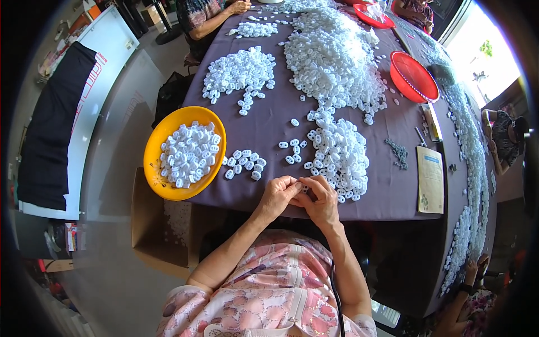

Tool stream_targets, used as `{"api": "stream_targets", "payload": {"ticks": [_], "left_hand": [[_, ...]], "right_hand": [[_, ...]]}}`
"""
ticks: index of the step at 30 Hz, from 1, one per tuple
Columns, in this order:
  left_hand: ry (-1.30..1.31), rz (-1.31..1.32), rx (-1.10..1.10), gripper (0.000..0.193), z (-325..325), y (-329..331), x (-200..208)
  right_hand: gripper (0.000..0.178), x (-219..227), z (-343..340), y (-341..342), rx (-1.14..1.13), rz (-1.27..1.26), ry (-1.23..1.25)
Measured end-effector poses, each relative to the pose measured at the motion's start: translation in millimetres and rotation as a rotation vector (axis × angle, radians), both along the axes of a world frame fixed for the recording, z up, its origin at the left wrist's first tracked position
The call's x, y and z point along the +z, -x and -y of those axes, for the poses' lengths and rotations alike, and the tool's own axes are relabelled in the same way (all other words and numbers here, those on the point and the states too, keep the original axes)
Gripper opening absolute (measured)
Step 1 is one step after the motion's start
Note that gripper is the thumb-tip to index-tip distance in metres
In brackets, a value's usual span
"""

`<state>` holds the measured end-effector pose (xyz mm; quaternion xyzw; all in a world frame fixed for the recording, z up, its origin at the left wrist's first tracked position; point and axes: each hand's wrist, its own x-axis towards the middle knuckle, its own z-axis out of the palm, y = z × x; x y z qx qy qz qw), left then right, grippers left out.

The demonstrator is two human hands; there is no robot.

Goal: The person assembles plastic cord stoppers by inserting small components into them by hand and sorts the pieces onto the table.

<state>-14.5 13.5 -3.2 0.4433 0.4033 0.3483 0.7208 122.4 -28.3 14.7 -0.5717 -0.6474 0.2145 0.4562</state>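
Note:
My left hand (278, 196) and my right hand (320, 202) meet at the table's near edge, fingers pinched together. A small white bit shows between the fingertips, but what it is stays mostly hidden. Just beyond and right of them lies a heap of small white oval plastic pieces with two holes (339, 151). A few loose white pieces (295, 143) lie ahead of my hands. Left of these sits a small cluster of pieces (247, 162). A yellow-orange bowl (152, 147) filled with such pieces stands at the table's left edge.
Bigger white heaps (331, 56) spread across the dark tablecloth (387, 196). A red basket (414, 78), a tan paper packet (430, 180) and a grey chain-like tangle (397, 153) lie to the right. A cardboard box (160, 247) stands below left. Other people's arms (216, 23) work around the table.

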Motion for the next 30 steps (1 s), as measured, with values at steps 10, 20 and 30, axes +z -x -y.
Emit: {"api": "stream_targets", "payload": {"ticks": [10, 20, 30], "left_hand": [[-0.013, 0.065, -0.002, 0.018, 3, 1, 6], [0.047, 0.081, 0.081, 0.017, 6, 8, 6], [0.026, 0.067, 0.169, 0.017, 7, 21, 13]], "right_hand": [[0.033, -2, 2, 1, -0.032, -0.011, 0.011], [0.033, -1, -1, 4, 0.001, -0.104, 0.09], [0.03, -1, -10, 19, 0.067, -0.226, 0.059]]}}
